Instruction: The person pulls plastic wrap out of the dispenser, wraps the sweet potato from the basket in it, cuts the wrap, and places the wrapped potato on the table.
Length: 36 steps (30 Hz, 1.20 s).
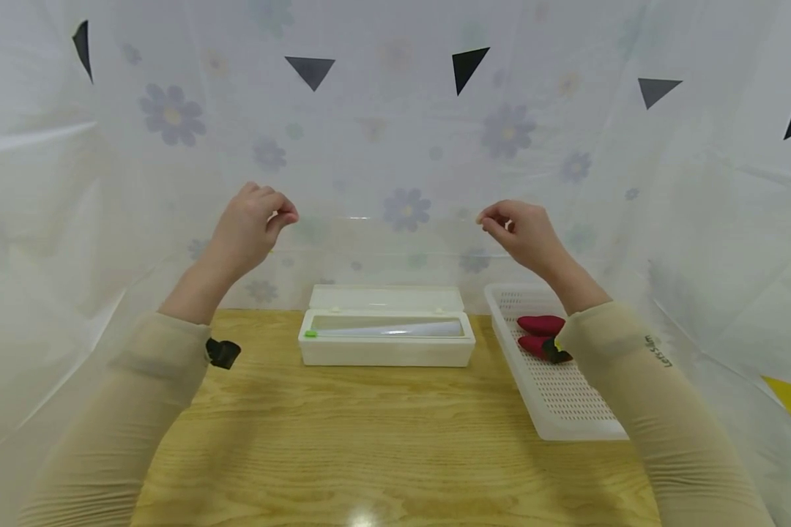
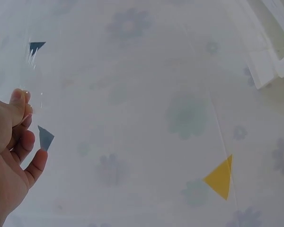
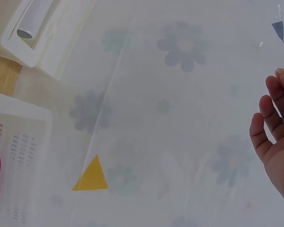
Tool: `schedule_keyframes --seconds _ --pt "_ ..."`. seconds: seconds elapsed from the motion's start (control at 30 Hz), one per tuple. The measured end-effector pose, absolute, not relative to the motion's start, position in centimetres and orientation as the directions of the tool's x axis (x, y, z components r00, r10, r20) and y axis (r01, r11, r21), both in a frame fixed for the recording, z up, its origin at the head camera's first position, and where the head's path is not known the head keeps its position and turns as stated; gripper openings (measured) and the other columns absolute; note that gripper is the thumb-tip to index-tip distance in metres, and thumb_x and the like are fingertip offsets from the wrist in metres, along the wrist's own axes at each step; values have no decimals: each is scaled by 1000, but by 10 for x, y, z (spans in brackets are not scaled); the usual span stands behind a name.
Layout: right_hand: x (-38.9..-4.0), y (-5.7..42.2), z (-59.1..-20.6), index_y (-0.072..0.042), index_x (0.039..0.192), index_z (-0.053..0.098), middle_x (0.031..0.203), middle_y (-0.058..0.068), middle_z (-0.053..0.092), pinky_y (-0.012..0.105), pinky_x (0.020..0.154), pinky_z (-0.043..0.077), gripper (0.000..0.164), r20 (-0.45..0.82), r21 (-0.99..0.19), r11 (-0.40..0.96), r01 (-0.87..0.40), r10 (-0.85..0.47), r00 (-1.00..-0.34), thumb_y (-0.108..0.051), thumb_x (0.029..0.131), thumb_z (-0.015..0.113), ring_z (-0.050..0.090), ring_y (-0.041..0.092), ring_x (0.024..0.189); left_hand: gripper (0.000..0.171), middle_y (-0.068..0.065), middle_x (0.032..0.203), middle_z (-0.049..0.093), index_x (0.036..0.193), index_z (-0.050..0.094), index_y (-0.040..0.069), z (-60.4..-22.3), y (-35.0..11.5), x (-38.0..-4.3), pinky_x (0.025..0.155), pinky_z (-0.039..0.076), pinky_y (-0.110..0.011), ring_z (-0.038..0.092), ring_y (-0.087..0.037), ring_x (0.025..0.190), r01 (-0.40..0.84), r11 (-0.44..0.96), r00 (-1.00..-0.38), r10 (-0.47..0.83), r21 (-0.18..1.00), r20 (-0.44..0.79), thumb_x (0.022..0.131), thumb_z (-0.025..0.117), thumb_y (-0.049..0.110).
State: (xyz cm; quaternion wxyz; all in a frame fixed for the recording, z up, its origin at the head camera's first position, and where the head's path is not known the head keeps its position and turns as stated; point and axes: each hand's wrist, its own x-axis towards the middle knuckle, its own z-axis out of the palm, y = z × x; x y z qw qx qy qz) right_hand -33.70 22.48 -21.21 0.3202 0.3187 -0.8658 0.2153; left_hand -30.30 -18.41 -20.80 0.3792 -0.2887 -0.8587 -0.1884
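Both hands are raised in front of the patterned curtain, a sheet of clear cling film [image 1: 359, 218] stretched between them. Its top edge glints in the head view, and the rest is nearly invisible. At the left, thumb and fingertips of my left hand [image 1: 250, 223] pinch one corner; shiny creases of film [image 2: 32, 59] rise by the fingers in the left wrist view. My right hand [image 1: 524, 227] pinches the opposite side between thumb and forefinger. Below them on the table stands a white cling film box [image 1: 385, 355], lid raised, with a pale roll [image 1: 395, 330] inside.
A white perforated basket [image 1: 540, 417] stands on the wooden table [image 1: 343, 446] at the right, partly behind my right forearm. Two dark red, elongated vegetables [image 1: 540, 326] lie in it. A green slider [image 1: 311, 334] sits at the box's left end. Plastic curtains enclose the table.
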Motion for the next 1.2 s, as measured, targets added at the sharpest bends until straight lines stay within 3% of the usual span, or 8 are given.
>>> schedule_keyframes --seconds 0.33,0.57,0.77,1.0,1.2 --pt "-336 230 -222 -6 98 69 88 7 68 24 58 39 15 667 -183 712 -677 -416 -618 -15 95 57 47 13 63 11 -17 85 62 88 65 -3 -216 -179 -308 78 43 -44 48 -32 83 630 768 -572 355 119 739 88 63 8" --pt "-334 237 -230 -5 99 69 88 9 68 24 59 40 16 645 -200 724 -660 -410 -645 -15 95 57 49 14 65 10 -16 84 62 87 65 -2 -219 -173 -303 71 41 -40 47 -30 81 656 745 -553 366 121 748 88 64 8" --pt "-327 244 -235 -7 99 68 89 6 68 24 62 44 13 614 -243 735 -633 -389 -687 -15 94 59 54 14 70 9 -15 83 63 87 66 -1 -219 -167 -293 76 42 -41 48 -28 79 684 720 -538 394 113 745 88 63 8" --pt "-312 246 -236 -10 97 67 91 5 68 23 63 47 11 556 -330 738 -589 -352 -753 -15 94 58 57 16 72 10 -12 83 62 89 66 1 -220 -164 -285 71 39 -37 46 -25 78 679 721 -566 396 137 723 90 62 9" --pt "-301 242 -237 -10 94 66 88 3 67 22 67 48 13 534 -351 723 -595 -368 -762 -20 94 58 58 16 76 7 -11 81 61 88 66 2 -223 -168 -275 69 37 -36 45 -25 76 687 710 -569 396 152 721 90 62 8"
